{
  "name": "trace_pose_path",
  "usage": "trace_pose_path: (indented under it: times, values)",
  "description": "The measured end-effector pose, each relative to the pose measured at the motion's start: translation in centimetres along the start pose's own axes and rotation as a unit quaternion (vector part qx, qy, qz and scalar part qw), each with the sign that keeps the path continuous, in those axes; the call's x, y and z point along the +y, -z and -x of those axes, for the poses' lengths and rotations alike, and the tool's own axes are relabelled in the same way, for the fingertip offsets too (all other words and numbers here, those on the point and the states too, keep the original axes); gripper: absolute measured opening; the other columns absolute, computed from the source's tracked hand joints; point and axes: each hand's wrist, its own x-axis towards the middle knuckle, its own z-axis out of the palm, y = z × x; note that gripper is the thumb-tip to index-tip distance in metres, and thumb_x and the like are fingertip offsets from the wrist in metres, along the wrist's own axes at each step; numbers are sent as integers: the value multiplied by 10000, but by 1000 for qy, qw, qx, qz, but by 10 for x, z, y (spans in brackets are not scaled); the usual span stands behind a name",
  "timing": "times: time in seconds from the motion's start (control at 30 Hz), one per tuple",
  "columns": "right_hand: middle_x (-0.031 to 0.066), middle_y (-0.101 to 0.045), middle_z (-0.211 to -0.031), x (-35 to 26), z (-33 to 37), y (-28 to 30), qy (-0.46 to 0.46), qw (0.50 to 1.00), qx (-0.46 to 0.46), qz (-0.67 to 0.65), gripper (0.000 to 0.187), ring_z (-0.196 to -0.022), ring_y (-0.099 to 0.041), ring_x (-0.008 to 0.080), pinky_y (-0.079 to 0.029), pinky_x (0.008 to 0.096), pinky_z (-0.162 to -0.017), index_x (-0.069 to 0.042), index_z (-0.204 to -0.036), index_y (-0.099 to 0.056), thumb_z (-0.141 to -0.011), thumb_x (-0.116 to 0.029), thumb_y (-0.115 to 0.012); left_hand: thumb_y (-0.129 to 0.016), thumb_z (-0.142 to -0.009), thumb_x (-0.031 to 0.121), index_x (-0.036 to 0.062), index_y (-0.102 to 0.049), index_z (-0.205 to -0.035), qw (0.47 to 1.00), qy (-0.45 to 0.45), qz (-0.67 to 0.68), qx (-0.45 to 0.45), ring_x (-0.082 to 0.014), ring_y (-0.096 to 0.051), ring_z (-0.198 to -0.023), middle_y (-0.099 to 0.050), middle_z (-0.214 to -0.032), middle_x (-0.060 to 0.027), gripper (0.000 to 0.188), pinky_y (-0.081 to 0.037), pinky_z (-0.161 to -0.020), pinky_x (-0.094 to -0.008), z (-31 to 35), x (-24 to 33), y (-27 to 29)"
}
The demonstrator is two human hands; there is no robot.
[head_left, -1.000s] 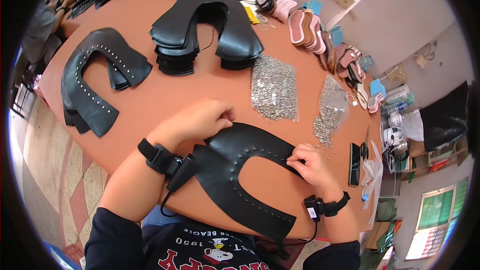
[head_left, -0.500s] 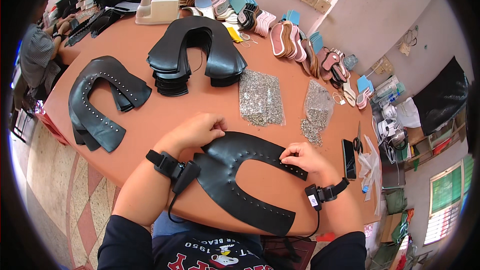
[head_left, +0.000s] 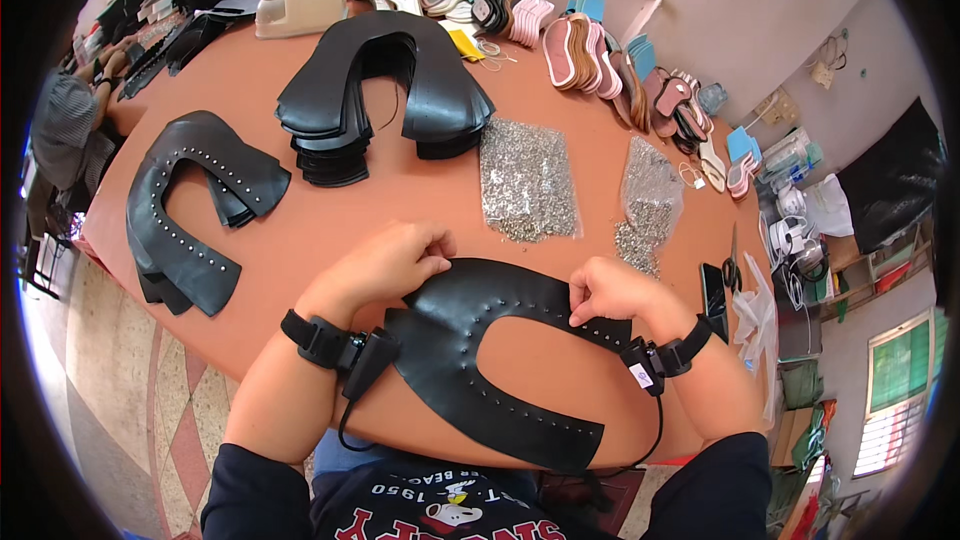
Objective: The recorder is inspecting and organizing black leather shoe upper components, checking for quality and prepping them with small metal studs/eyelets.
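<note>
A black U-shaped leather piece (head_left: 450, 315) lies in front of me, with small studs along its inner curve. My left hand (head_left: 400, 255) is closed at its far left edge, thumb and fingertips together; whatever is between them is hidden. Over the right arm of the U, my right hand (head_left: 618, 290) is closed in a pinch, its fingertips down at the inner row of studs. I cannot make out what it pinches. Beyond my hands lie a clear bag of small metal studs (head_left: 528, 185) and a second stud bag (head_left: 648, 200), its studs spilling out.
A stack of black U-shaped leather pieces (head_left: 330, 90) stands behind, with studded pieces (head_left: 160, 210) at left. Sandal soles (head_left: 580, 55) line the back. At right are a phone (head_left: 713, 290), scissors (head_left: 733, 265) and plastic scraps (head_left: 755, 320). Another person (head_left: 75, 120) sits far left.
My right hand has turned more upright over the leather's right arm, its fingers still pinched. My left hand stays at the far left edge. The whole view has shifted slightly.
</note>
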Motion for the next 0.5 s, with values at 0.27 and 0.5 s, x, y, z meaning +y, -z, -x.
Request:
trace_pose_path:
  times: [0.27, 0.5]
  values:
    - [24, -623, -730, 46, 33, -17, 89, 896, 298, -316, 61, -655, -566, 106, -455, 269, -590, -8, -795, -653, -776, -63, -670, -640, -776, 79, 15, -627, -905, 999, 5, -35, 29, -271, -631, -740, -652, -792, -127, 144, -490, -671, -367, 1, -3, -5]
    - [16, -568, -767, 93, 43, -31, -55, 904, 320, -278, 61, -667, -524, 81, -440, 221, -598, -12, -785, -638, -744, -22, -683, -637, -805, 94, 15, -629, -934, 998, -22, 55, 15, -230, -616, -736, -635, -820, -110, 152, -479, -669, -316, 20, 42, 15]
